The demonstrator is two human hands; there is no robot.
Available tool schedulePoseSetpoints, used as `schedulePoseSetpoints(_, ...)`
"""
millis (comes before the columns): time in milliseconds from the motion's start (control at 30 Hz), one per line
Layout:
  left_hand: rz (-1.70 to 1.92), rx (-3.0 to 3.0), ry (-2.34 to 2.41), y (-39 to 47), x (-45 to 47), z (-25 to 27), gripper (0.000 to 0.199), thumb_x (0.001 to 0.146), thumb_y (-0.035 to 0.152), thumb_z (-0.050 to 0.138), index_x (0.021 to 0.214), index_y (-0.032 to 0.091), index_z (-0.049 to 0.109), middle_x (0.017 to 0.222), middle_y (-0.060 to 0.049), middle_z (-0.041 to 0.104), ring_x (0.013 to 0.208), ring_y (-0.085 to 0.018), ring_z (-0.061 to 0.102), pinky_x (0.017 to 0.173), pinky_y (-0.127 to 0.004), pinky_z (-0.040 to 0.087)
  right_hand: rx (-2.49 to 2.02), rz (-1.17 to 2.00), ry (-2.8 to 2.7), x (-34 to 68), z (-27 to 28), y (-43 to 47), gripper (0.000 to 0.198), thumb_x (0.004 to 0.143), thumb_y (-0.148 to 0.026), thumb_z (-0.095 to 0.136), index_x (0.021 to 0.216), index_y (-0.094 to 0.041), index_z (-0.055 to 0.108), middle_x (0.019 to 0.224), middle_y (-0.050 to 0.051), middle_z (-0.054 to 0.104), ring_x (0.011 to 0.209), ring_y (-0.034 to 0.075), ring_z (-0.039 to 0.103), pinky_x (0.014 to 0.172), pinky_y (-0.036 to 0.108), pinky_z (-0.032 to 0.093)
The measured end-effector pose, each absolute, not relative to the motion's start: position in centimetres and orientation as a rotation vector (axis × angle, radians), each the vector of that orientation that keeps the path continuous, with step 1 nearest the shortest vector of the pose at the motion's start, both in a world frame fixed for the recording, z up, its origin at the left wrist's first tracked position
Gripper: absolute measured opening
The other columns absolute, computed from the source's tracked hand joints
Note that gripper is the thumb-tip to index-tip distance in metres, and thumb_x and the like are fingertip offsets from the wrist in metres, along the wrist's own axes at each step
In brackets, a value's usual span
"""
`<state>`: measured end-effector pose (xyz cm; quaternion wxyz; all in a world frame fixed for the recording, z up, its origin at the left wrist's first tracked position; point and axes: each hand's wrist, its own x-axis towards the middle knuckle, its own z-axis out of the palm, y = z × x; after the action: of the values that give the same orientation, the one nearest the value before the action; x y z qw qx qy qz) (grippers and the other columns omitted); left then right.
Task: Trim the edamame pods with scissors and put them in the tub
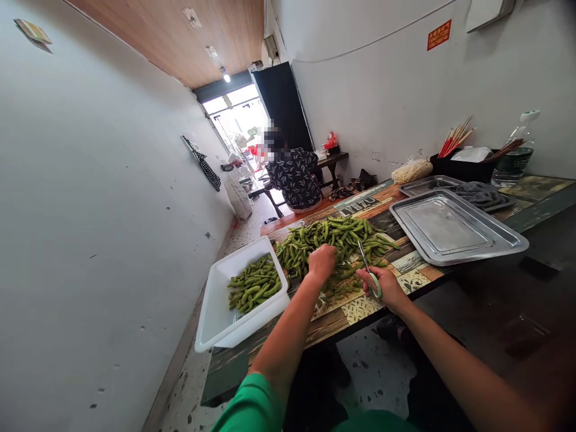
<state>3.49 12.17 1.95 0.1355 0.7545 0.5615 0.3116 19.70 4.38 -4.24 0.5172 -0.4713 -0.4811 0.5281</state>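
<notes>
A heap of green edamame pods (pixel 315 240) is spread over the patterned wooden table (pixel 414 264). My left hand (pixel 323 263) is at the near side of the heap, its fingers curled; whatever they pinch is hidden. My right hand (pixel 386 289) grips a pair of scissors (pixel 362 254) by pale green handles, the metal blades pointing up and away over the pods. To the left, a white plastic bin (pixel 216 300) stands tilted in view, with more edamame pods (pixel 254 284) inside.
A metal tray (pixel 450 231) lies on the right, with another tray and a dark cloth (pixel 477 194) behind it. Farther back are a black box (pixel 463 168) of skewers, a water bottle (pixel 517 150) and a bagged bundle (pixel 411 171). A person (pixel 292 180) sits ahead near the doorway.
</notes>
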Motion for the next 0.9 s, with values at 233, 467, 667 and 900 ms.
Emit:
schedulePoseSetpoints(233,1.053,1.878,1.177,10.8,2.7,1.4,0.026,0.078,0.041,0.063,0.068,0.017,0.068,0.065,-0.002,0.062,0.060,-0.012,0.051,0.061,-0.021,0.040,-1.295,1.416,-1.243,19.6,-2.0,4.2,0.045,0.065,-0.059,0.071,0.069,-0.018,0.055,0.048,-0.004,0.054,0.034,0.008,0.046,0.029,0.018,0.025)
schedulePoseSetpoints(467,0.966,1.527,1.036,10.8,2.6,-1.2,0.041,0.071,0.054,0.066,0.071,0.013,0.063,0.063,-0.003,0.062,0.046,-0.007,0.044,0.045,-0.019,0.033,-1.373,1.403,-1.371,19.3,-1.3,4.2,0.044,0.067,-0.059,0.070,0.070,-0.017,0.058,0.050,-0.003,0.055,0.039,0.009,0.049,0.030,0.018,0.028)
schedulePoseSetpoints(667,0.947,1.434,0.985,10.4,2.6,-0.5,0.043,0.066,0.054,0.070,0.068,0.013,0.058,0.060,-0.001,0.061,0.042,-0.004,0.040,0.041,-0.018,0.028,-1.405,1.301,-1.438,18.8,-1.3,4.7,0.046,0.067,-0.059,0.070,0.057,-0.019,0.051,0.044,-0.003,0.054,0.037,0.010,0.051,0.036,0.020,0.036)
schedulePoseSetpoints(900,1.073,1.027,0.789,10.5,2.9,0.0,0.046,0.060,0.051,0.078,0.070,0.014,0.052,0.051,0.006,0.045,0.040,-0.001,0.034,0.038,-0.016,0.018,-1.352,1.375,-1.390,18.8,-0.5,4.4,0.047,0.066,-0.063,0.068,0.064,-0.019,0.053,0.046,-0.003,0.053,0.037,0.010,0.048,0.033,0.021,0.034)
